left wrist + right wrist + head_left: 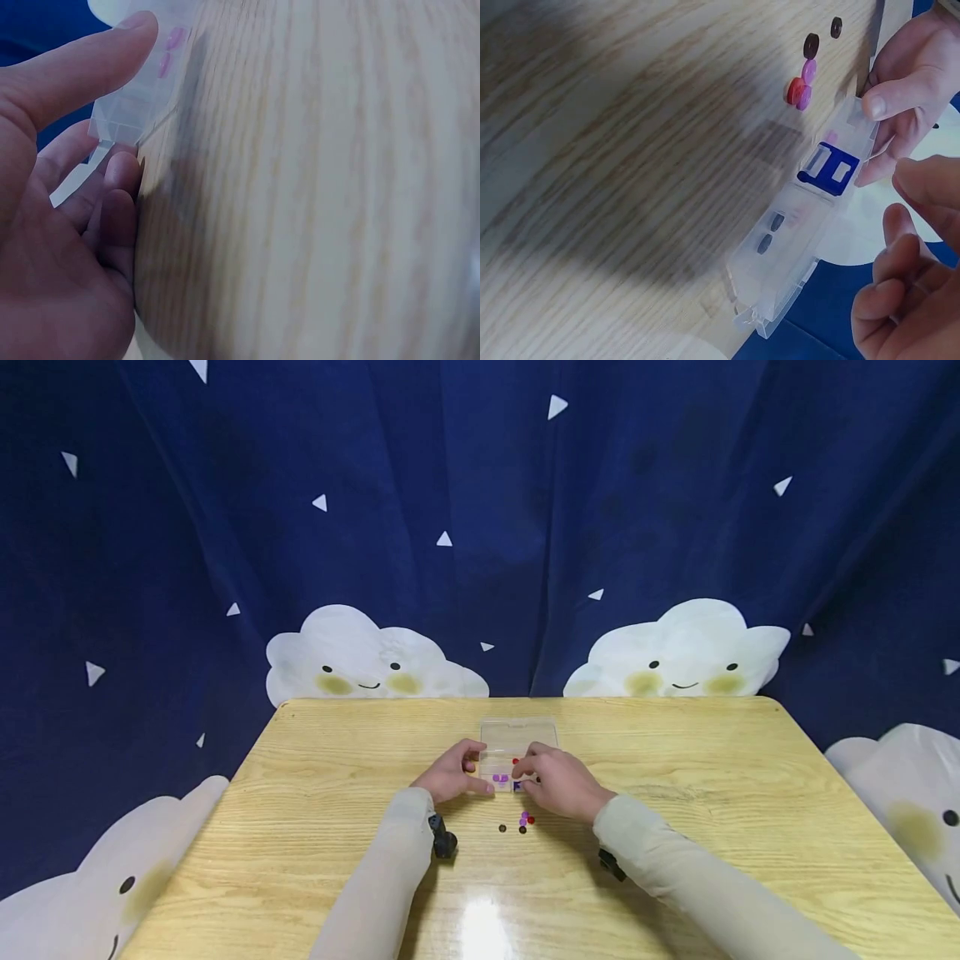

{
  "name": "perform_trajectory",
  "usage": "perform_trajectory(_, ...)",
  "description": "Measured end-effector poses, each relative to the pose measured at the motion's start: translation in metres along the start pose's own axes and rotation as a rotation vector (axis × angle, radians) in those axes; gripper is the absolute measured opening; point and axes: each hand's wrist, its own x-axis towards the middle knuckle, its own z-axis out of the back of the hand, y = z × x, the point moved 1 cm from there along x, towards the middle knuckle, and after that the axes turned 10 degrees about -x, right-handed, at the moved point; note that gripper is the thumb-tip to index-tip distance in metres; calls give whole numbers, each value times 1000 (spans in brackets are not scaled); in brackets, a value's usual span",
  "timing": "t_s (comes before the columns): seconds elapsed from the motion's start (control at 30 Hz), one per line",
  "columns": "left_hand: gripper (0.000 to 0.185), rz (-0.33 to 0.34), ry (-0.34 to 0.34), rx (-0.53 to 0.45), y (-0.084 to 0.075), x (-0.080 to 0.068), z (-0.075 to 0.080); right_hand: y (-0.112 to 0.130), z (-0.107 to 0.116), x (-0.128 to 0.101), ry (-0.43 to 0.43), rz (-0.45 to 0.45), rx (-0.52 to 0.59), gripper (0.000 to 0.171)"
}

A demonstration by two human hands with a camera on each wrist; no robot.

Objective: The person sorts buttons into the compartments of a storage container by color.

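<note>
A clear plastic compartment box (pixel 487 760) lies on the table with its lid (pixel 519 737) tipped back. My left hand (pixel 453 772) grips its left side, thumb at the front corner and fingers behind. Over the right part of the box hovers my right hand (pixel 558 781), fingers loosely bent; nothing shows between the fingertips in the right wrist view. Purple buttons (pixel 500 778) sit in the left compartment, a blue flat plastic piece (pixel 832 170) is near the middle, and dark buttons (pixel 771 233) are in the right compartment. A red button (pixel 515 762) shows beside the right fingertips.
In front of the box, on the wooden table (pixel 337 860), lie loose buttons: two brown ones (pixel 811 46), two purple ones (pixel 808 72) and a red one (pixel 793 91). A dark blue curtain (pixel 480 485) with white clouds hangs behind the table.
</note>
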Motion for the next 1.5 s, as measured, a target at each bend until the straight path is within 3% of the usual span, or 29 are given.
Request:
perform_trajectory(0.4, 74, -9, -9, -3, 4, 2, -1, 2, -3, -19, 54, 2, 3, 14)
perform_trajectory(0.93, 75, 6, -14, 8, 3, -2, 0, 1, -19, -27, 35, 73, -25, 12)
perform_trajectory(1.5, 74, -11, -6, -1, 0, -1, -1, 1, -32, -26, 26, 1, -67, 4)
